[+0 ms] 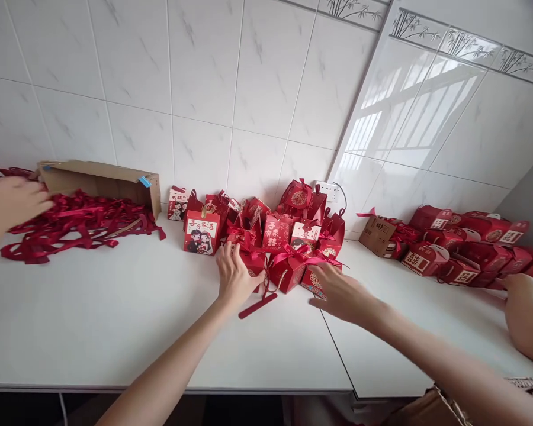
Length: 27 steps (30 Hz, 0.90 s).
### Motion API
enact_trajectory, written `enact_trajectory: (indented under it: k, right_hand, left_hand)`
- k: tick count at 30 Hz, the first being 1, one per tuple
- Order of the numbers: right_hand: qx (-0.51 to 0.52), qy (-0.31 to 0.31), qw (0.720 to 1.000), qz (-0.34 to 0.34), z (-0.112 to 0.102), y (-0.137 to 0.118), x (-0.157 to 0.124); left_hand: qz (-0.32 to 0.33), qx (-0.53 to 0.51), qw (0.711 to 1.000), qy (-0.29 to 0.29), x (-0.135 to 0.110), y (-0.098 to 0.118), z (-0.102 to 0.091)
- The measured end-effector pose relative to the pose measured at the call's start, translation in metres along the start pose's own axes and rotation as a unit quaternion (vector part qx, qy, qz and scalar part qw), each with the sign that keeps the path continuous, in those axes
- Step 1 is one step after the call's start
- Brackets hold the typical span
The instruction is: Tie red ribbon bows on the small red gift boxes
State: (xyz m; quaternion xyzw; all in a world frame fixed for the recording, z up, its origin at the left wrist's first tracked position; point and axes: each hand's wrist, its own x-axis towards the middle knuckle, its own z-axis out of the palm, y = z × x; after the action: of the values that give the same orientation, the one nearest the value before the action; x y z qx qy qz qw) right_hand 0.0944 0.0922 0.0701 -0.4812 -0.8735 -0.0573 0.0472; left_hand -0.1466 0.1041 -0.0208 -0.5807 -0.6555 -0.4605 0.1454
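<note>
My left hand [237, 275] is at the front of a cluster of red gift boxes, its thumb and fingers around a small red gift box [251, 260] that it partly hides. A red strip [258, 306] hangs from that side onto the table. My right hand [344, 294] is open, its fingers stretched over a red box with a gold round pattern [311, 280] and its thumb apart. Between my hands stands another red box with a ribbon bow [288, 272]. Behind are several more boxes, including one with a cartoon couple [201, 236].
Red ribbons [84, 222] spill from a cardboard box [102, 168] at the left, with another person's hand [18, 198] nearby. Folded red boxes [484, 242] are piled at the right beside a second person's hand [526, 305]. A power strip [327, 190] lies against the tiled wall.
</note>
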Motion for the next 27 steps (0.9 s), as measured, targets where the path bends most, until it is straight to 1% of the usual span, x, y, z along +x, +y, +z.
enact_trajectory:
  k: [2, 3, 4, 6, 8, 10, 11, 12, 13, 14, 15, 16, 17, 18, 19, 21, 23, 25, 26, 27]
  right_hand:
    - [-0.011, 0.011, 1.0, 0.012, 0.004, -0.037, 0.039]
    - [-0.013, 0.018, 1.0, 0.019, 0.007, -0.049, 0.054]
    - [-0.013, 0.028, 0.999, 0.03, 0.011, -0.057, 0.067]
    - [-0.01, 0.042, 0.997, 0.057, 0.019, -0.062, 0.082]
    - [-0.011, 0.057, 0.994, 0.095, 0.028, -0.063, 0.088]
    - [-0.016, 0.1, 0.989, 0.109, 0.035, -0.066, 0.082]
    - [-0.012, 0.118, 0.989, 0.094, 0.039, -0.07, 0.076]
    - [0.001, 0.119, 0.991, 0.06, 0.043, -0.075, 0.068]
    - [0.028, 0.099, 0.995, 0.013, 0.048, -0.081, 0.058]
    - [0.066, 0.049, 0.996, -0.04, 0.053, -0.088, 0.048]
    - [0.108, -0.015, 0.99, -0.087, 0.059, -0.095, 0.037]
    - [0.147, -0.074, 0.979, -0.123, 0.064, -0.101, 0.026]
    - [0.177, -0.113, 0.966, -0.149, 0.069, -0.107, 0.017]
    - [0.202, -0.133, 0.955, -0.17, 0.073, -0.112, 0.009]
    - [0.22, -0.138, 0.947, -0.187, 0.076, -0.116, 0.003]
    - [0.234, -0.129, 0.94, -0.212, 0.081, -0.124, -0.004]
    - [0.222, -0.146, 0.935, -0.234, 0.088, -0.132, -0.006]
    - [0.213, -0.173, 0.93, -0.244, 0.102, -0.142, -0.009]
    - [0.224, -0.173, 0.928, -0.244, 0.11, -0.147, -0.011]
    - [0.245, -0.159, 0.926, -0.238, 0.119, -0.153, -0.015]
  left_hand:
    - [-0.066, -0.013, 0.997, -0.035, 0.0, -0.001, -0.003]
    - [-0.088, -0.029, 0.994, -0.051, 0.001, -0.003, -0.006]
    - [-0.103, -0.048, 0.991, -0.065, 0.003, -0.005, -0.008]
    - [-0.113, -0.083, 0.987, -0.08, 0.009, -0.011, -0.014]
    - [-0.117, -0.114, 0.985, -0.06, 0.016, -0.019, -0.02]
    - [-0.114, -0.156, 0.981, -0.009, 0.024, -0.027, -0.027]
    - [-0.11, -0.182, 0.977, 0.02, 0.028, -0.031, -0.031]
    - [-0.1, -0.212, 0.971, 0.048, 0.031, -0.034, -0.034]
    - [-0.083, -0.245, 0.963, 0.075, 0.034, -0.037, -0.037]
    - [-0.059, -0.277, 0.954, 0.103, 0.037, -0.039, -0.04]
    - [-0.03, -0.305, 0.943, 0.132, 0.039, -0.04, -0.042]
    - [0.0, -0.326, 0.932, 0.16, 0.04, -0.041, -0.043]
    - [0.024, -0.337, 0.923, 0.185, 0.041, -0.041, -0.044]
    - [0.042, -0.34, 0.917, 0.204, 0.042, -0.041, -0.044]
    - [0.051, -0.338, 0.914, 0.217, 0.043, -0.041, -0.044]
    - [0.05, -0.335, 0.912, 0.233, 0.044, -0.042, -0.042]
    - [0.029, -0.339, 0.905, 0.254, 0.046, -0.046, -0.039]
    - [-0.005, -0.345, 0.899, 0.27, 0.047, -0.052, -0.035]
    - [-0.025, -0.345, 0.899, 0.268, 0.048, -0.055, -0.034]
    - [-0.043, -0.342, 0.903, 0.257, 0.048, -0.059, -0.032]
